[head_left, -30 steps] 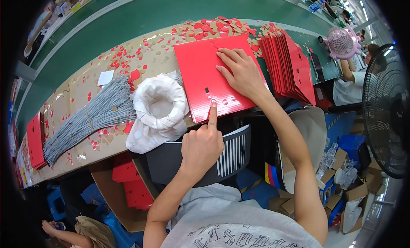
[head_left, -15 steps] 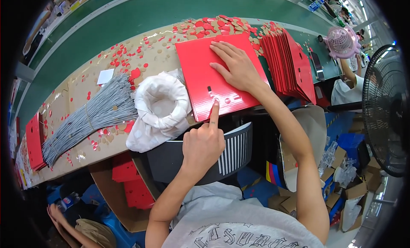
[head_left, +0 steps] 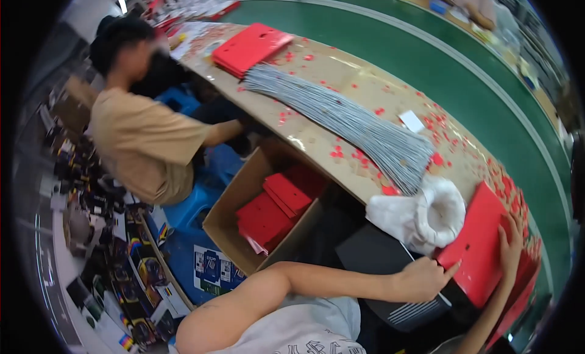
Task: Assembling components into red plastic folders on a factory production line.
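A flat red die-cut cardboard piece point(head_left: 474, 247) with small cut-outs lies at the table's right end. My right hand point(head_left: 510, 247) rests flat along its right side, fingers spread. At its near left edge is my left hand point(head_left: 423, 279), index finger stretched toward the cardboard and the other fingers curled. I see nothing held in it. Next to the cardboard sits a white cloth bag point(head_left: 440, 214) with a rolled, open mouth. More red cardboard point(head_left: 518, 287) stands beyond my right forearm, partly hidden by it.
A bundle of grey wire-like strands point(head_left: 347, 122) stretches along the table point(head_left: 292, 119) toward a red cardboard stack point(head_left: 251, 48). Red and brown scraps litter the surface. Below, a carton point(head_left: 228, 223) holds red pieces. A person point(head_left: 146, 134) sits on a blue stool at left.
The view has swung left, bringing the seated person and the carton into fuller sight. My left fingertip has moved from the cut-outs toward the cardboard's near edge. My right hand stays on the cardboard.
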Available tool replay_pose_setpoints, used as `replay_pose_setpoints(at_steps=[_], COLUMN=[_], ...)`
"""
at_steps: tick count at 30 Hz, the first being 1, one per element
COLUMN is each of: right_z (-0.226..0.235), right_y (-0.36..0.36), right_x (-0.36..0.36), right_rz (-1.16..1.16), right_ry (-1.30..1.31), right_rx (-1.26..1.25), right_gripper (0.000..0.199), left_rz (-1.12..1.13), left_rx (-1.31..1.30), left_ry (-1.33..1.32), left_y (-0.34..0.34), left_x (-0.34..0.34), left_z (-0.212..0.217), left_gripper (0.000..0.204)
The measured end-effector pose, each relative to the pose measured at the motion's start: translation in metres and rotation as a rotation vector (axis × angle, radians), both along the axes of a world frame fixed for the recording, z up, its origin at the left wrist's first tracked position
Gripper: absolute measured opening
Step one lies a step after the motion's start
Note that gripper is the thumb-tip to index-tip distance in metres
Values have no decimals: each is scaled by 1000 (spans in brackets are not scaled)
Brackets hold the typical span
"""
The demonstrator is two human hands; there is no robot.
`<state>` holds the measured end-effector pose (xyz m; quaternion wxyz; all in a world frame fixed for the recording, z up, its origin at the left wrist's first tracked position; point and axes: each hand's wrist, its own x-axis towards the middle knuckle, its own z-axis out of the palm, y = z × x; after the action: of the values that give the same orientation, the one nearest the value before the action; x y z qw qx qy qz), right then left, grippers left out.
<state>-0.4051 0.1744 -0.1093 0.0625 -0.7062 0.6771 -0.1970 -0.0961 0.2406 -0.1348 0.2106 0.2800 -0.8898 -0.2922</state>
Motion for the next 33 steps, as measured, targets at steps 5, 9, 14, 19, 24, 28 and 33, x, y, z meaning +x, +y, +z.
replay_pose_setpoints(at_steps=[5,9,14,19,24,28,33], right_z=[3,10,22,12,36,55,53], right_y=[-29,-28,-30,-32,-29,-26,-18], right_x=[10,9,13,6,19,24,26], right_rz=[46,2,-46,-27,50,101,69], right_ry=[-151,-187,-163,-184,-55,-63,123], right_rx=[145,115,184,92,5,-72,-204], right_gripper=[34,33,38,56,60,46,36], left_rz=[33,27,33,38,32,39,59], left_rx=[30,30,47,10,4,2,-46], left_ry=[-52,-46,-38,-28,-46,-59,-40], left_y=[-1,-3,-5,-2,-1,-1,1], left_x=[10,4,1,5,4,1,0], left_z=[2,6,9,7,0,-2,-6], left_gripper=[75,74,73,73,75,75,76])
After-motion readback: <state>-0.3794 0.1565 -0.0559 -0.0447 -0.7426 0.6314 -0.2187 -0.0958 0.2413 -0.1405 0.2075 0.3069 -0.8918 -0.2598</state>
